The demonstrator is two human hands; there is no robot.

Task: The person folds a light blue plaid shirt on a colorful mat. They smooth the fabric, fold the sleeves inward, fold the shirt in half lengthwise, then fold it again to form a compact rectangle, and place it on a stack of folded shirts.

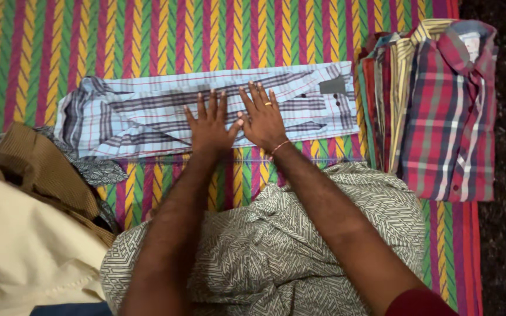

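Pressing with spread fingers, the left hand (209,126) and right hand (263,120) are kept flat and side by side so the light blue plaid shirt (147,114) is smoothed evenly before its next fold.

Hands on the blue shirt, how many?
2. The left hand and the right hand both lie flat, side by side, on the middle of the blue checked shirt.

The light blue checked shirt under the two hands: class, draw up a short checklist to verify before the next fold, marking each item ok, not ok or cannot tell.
1. Left hand flat on the light blue checked shirt: ok.
2. Right hand flat beside it: ok.
3. Shirt lies as a long strip on the striped mat: ok.
4. Shirt free of creases: not ok, folds show at left.
5. Stack of folded shirts apart from the strip: cannot tell.
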